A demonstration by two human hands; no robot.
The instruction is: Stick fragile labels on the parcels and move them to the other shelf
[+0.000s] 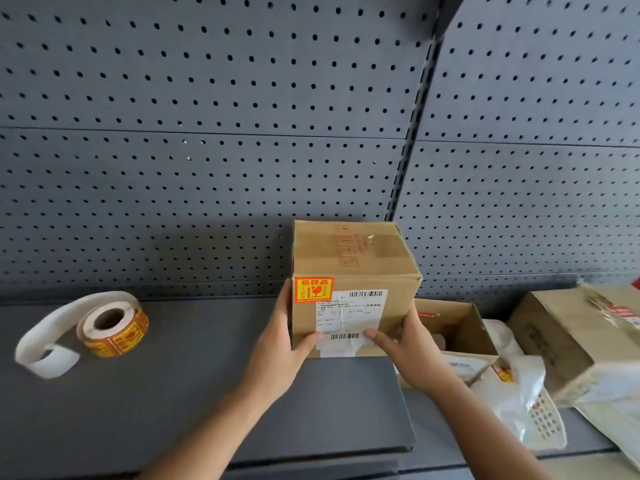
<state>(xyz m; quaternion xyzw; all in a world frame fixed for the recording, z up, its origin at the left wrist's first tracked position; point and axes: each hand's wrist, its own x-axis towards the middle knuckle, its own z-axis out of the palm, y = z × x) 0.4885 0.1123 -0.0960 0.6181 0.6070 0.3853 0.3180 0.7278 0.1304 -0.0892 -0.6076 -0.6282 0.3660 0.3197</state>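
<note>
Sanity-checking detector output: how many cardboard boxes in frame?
3. One sealed box held between left hand and right hand, centre; one open-topped box just right of it; one large box far right, partly cut off. Others may hide under the bags.

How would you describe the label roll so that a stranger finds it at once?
Start at the grey perforated back panel and look down to the dark grey metal shelf below it. On its left part, well left of the brown cardboard box, lies the roll of orange-and-yellow stickers. It alone is round, with a white backing strip curling off it.
</note>
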